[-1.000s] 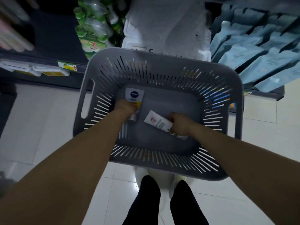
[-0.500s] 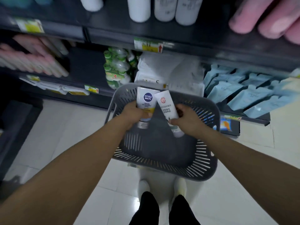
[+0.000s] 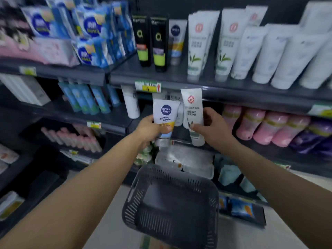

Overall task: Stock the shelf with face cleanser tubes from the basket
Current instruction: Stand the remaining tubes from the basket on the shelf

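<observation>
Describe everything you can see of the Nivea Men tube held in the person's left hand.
The Nivea Men tube is a soft-looking white plastic tube with a round dark-blue logo, the words SKIN ENERGY, a yellow band and a pale blue base. It stands roughly upright, flat crimped end up, silvery cap down. The left hand grips its lower half, thumb across the front, before the shelves, beside the white tube in the right hand.

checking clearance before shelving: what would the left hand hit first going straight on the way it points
Likely the white plastic tubes standing just behind; the white-and-yellow Nivea Men tube held in the left hand would reach them before the fingers. Depth is unclear.
</observation>
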Tool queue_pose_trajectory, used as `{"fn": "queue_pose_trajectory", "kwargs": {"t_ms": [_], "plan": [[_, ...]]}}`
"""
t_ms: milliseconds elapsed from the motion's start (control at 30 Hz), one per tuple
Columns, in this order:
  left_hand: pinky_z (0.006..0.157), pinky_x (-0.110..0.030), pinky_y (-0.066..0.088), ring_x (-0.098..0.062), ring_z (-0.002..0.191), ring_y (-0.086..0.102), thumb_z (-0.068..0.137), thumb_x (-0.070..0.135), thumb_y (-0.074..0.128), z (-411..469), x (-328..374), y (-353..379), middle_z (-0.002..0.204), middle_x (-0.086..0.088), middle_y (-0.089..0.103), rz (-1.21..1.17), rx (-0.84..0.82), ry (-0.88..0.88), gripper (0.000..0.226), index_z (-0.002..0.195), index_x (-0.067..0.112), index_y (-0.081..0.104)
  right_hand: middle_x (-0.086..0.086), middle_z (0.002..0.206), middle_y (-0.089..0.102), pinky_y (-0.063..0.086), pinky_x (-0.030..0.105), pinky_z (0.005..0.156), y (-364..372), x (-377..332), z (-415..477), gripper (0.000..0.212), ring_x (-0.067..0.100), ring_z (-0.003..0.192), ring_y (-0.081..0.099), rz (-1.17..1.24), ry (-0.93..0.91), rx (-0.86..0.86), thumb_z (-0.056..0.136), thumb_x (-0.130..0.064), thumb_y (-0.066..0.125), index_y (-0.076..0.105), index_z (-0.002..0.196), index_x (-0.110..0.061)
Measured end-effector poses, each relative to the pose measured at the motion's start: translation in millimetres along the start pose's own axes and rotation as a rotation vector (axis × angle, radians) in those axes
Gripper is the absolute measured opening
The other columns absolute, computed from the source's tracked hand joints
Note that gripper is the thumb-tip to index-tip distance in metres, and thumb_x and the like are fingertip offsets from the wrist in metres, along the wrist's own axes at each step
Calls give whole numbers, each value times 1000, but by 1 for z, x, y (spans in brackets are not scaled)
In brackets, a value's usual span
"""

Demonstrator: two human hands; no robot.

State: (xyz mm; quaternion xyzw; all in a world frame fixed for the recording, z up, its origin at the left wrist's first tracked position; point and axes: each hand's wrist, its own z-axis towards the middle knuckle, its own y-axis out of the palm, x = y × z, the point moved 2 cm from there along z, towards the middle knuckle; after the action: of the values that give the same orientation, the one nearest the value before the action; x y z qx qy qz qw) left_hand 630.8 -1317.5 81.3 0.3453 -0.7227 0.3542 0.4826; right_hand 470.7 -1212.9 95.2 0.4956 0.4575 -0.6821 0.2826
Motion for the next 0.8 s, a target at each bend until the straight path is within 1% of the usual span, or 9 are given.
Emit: {"fn": "queue_pose_trajectory", "kwargs": {"t_ms": [67,167,233,300,367,467,567,700,800], "plan": [[45,-8,46,-8,72,59,77,0,71,-7,32,1,97,-3,67,-13,17,45,36,111,7,62,0,103,64,51,28,84,-19,-27,6,32,17,94,60,6,-72,28,80,-4,68,55,106,-18],[59,-16,49,-12,78,64,75,0,73,-15,73,3,102,-6,69,-23,44,121,39,112,5,62,0,99,63,52,29,80,-44,-61,13,31,15,88,60,5,-157,56,80,-3,67,54,105,-18],[65,-21,50,-17,83,65,74,1,74,-20,95,3,104,-8,69,-31,64,170,41,114,4,61,1,96,64,51,28,76,-57,-78,17,31,15,84,60,29,-201,78,81,-2,66,55,107,-15],[68,-25,51,-21,87,65,73,0,74,-24,114,0,101,-7,69,-52,78,222,41,112,4,62,-6,92,63,49,21,71,-67,-94,21,31,10,80,60,52,-228,96,82,-3,66,55,107,-15],[71,-27,51,-22,88,65,73,-1,74,-27,129,-4,98,-5,70,-63,92,270,39,109,7,63,-16,92,61,49,12,69,-73,-108,25,31,-1,82,60,54,-253,105,83,-4,64,53,108,-19],[80,-33,52,-21,88,65,73,-1,74,-28,147,-14,98,-5,70,-68,101,319,32,101,11,64,-16,95,61,49,5,68,-80,-127,32,30,-5,86,58,42,-289,172,84,-5,64,52,105,-21],[79,-31,53,-17,82,65,75,-2,72,-24,161,-22,91,-1,69,-84,67,371,26,95,13,64,-9,99,62,48,18,79,-83,-139,44,29,5,89,59,4,-292,264,82,-6,65,52,103,-22],[77,-29,54,-17,82,65,75,-2,72,-12,174,-33,96,-5,69,-84,9,410,36,109,7,62,-5,103,63,51,29,85,-81,-142,62,30,14,95,61,-71,-224,341,82,-6,67,56,107,-17],[77,-26,54,-18,86,65,74,-2,72,2,178,-41,102,-8,69,-66,-45,422,40,113,4,61,-1,105,65,51,35,89,-73,-134,74,32,18,97,62,-146,-149,406,80,-4,67,58,109,-14]]}}
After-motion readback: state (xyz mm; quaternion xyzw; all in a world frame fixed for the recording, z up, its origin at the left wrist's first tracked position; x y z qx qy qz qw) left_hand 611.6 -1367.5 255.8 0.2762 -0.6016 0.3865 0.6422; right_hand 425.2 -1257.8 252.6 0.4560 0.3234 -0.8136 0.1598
